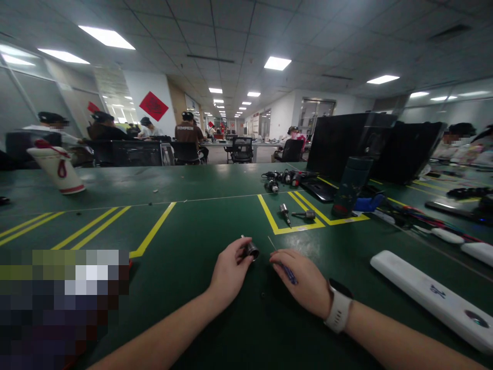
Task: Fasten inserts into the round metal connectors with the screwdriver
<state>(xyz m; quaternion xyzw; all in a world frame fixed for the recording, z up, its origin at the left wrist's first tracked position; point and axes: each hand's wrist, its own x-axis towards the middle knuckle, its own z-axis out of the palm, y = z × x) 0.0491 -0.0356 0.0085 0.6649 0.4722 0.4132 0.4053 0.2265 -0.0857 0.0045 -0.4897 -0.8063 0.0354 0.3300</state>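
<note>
Screwdriver in right hand: fingers curled around its purple-blue handle, thin shaft projecting up and to the left, past the fingers. Left hand: thumb and fingers pinched narrow on a cylindrical metal part, hollow end turned roughly toward the right hand. Part sits over the green table, directly ahead of the wearer; contact with the surface cannot be told. Shaft and part are near each other but apart.

Step in hand, as judged: tool and workpiece both gripped, driver not yet engaged. Next move, as judged, calls for a steady left pinch and a shaft tip lined up with the right spot on the part; that spot is too small to make out. Fingers cover much of the part, so rolling under side load seems the likeliest fault.

Layout: one shafted metal piece and a second shafted piece lie within the yellow tape outline, beyond the hands. Small dark speck on the table between the forearms, unidentified. White elongated case lies to the right; dark bottle stands upright farther back.
</note>
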